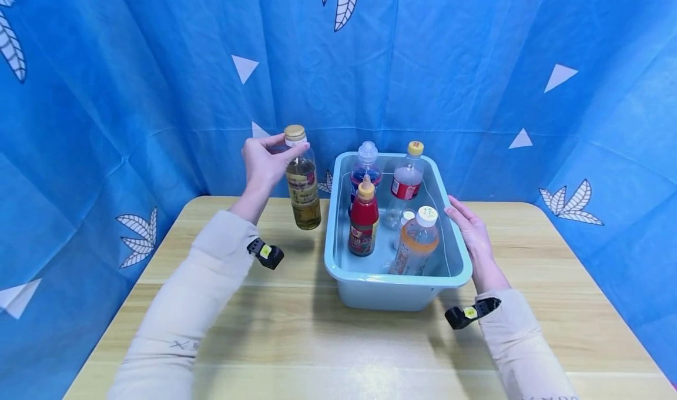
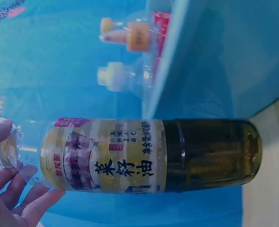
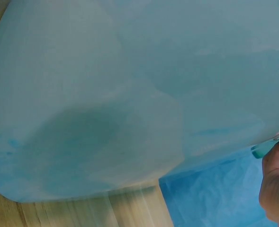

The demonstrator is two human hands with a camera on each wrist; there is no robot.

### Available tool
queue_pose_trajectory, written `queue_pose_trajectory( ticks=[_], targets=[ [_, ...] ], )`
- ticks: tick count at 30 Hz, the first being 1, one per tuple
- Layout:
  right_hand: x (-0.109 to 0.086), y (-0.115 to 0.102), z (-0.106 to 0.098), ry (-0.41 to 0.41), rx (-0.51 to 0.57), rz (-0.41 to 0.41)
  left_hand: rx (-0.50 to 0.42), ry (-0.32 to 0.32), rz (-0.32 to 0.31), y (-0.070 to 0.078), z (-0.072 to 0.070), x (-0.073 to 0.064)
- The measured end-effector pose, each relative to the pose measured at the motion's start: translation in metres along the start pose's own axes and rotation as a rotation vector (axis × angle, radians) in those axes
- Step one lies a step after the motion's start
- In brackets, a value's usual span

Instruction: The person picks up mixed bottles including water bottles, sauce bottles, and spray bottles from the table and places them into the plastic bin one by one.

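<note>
My left hand [image 1: 267,162] pinches a cooking oil bottle [image 1: 304,194] by its neck, just under the yellow cap. Upright and slightly tilted, the bottle hangs over the table left of a light blue plastic bin [image 1: 391,294]; amber oil fills its lower part in the left wrist view. At the bin's right rim, my right hand [image 1: 471,227] grips the edge. Inside the bin stand a red sauce bottle [image 1: 364,218], a blue-liquid bottle [image 1: 366,168], a clear bottle with a red label [image 1: 407,180] and a white-capped bottle with an orange band [image 1: 416,244].
A small white-capped container [image 1: 406,217] sits among the bottles, partly hidden. The bin rests on a light wooden table [image 1: 264,335]. Behind and at both sides hangs a blue curtain [image 1: 449,53] with leaf and triangle prints.
</note>
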State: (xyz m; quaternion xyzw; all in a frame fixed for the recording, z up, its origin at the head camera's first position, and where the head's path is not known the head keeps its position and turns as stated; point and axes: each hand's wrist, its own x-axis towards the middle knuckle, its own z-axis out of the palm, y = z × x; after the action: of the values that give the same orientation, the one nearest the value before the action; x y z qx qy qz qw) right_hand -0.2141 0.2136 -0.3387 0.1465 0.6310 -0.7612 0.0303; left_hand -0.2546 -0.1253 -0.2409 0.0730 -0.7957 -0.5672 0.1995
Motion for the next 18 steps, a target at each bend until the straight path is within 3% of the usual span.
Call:
queue_pose_trajectory(
  ticks=[11, 18],
  targets=[
    [-0.005, 0.000, 0.000, -0.028, 0.015, 0.008, 0.030, -0.054, 0.108, 0.037, -0.020, -0.020],
    [0.001, 0.003, -0.003, -0.017, 0.010, -0.005, 0.024, -0.063, 0.199, 0.062, -0.032, -0.031]
  ],
)
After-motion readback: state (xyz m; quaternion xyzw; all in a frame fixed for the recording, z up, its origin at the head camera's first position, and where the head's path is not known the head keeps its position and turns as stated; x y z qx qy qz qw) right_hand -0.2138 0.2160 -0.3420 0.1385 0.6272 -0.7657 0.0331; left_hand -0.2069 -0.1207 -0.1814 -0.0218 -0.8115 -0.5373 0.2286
